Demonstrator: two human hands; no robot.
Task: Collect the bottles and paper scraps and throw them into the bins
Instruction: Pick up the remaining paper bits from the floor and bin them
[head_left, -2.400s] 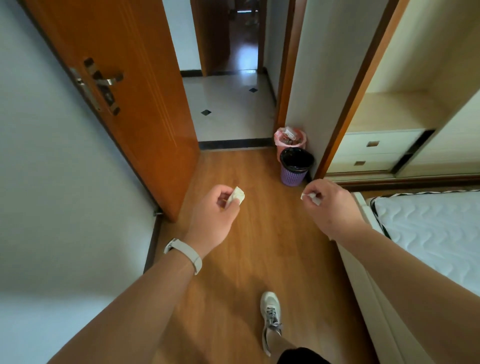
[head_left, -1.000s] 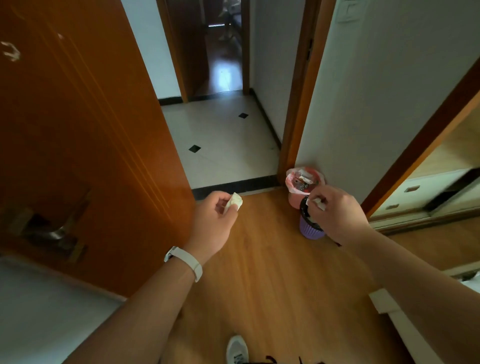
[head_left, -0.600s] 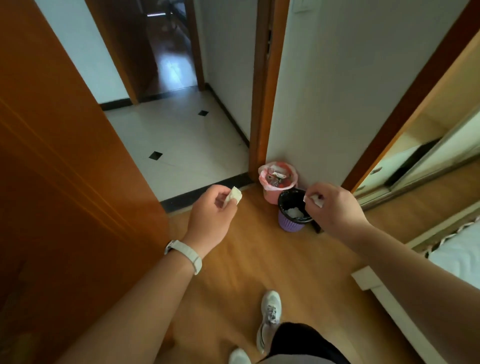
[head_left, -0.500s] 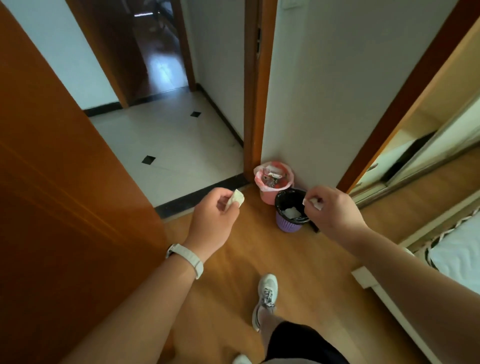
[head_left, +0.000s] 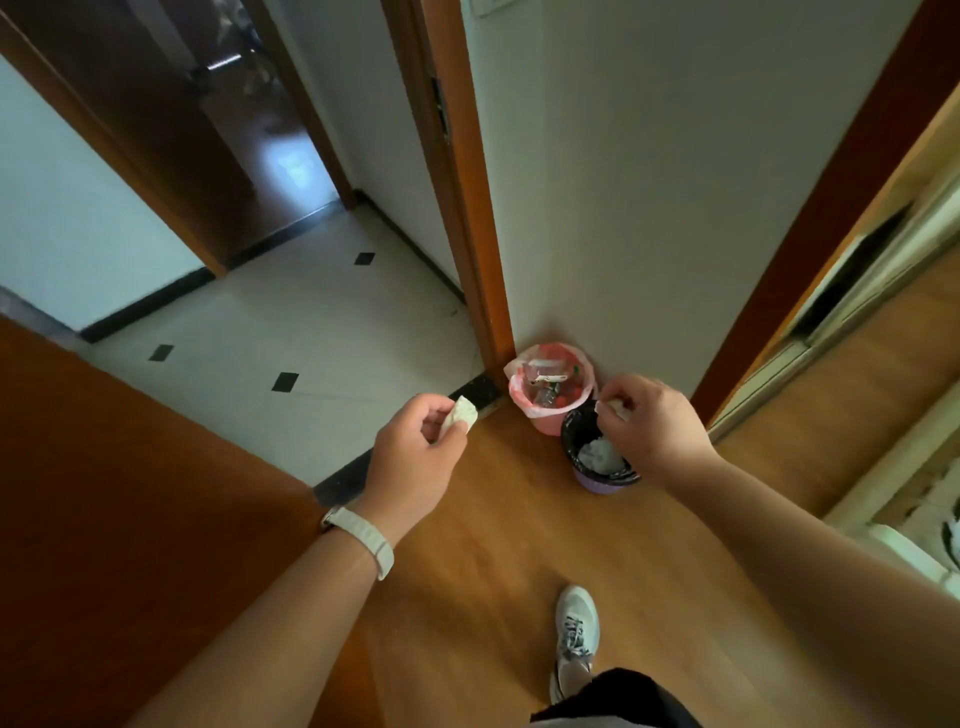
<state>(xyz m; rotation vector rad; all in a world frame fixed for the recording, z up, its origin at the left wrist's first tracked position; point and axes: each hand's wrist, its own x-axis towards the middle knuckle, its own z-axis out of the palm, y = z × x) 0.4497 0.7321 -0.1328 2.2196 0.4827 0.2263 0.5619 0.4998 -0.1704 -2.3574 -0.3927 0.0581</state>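
My left hand (head_left: 415, 462) pinches a small white paper scrap (head_left: 461, 414) between thumb and fingers, left of both bins. My right hand (head_left: 649, 426) pinches another white paper scrap (head_left: 618, 409) directly above the purple bin (head_left: 602, 480), which has a black liner and white crumpled paper inside. Behind it, against the wall, stands the pink-lined bin (head_left: 540, 415) holding plastic bottles and wrappers.
An open orange wooden door (head_left: 130, 519) fills the left side. A door frame (head_left: 467, 234) and white wall stand behind the bins. Tiled hallway floor (head_left: 285, 338) lies beyond the threshold. A wardrobe (head_left: 857, 286) and bed edge (head_left: 909, 545) are at right. My shoe (head_left: 574, 636) is on the wooden floor.
I have stepped closer to the bins. My right hand with its scrap has moved over the purple bin's opening. My left hand keeps its scrap held out.
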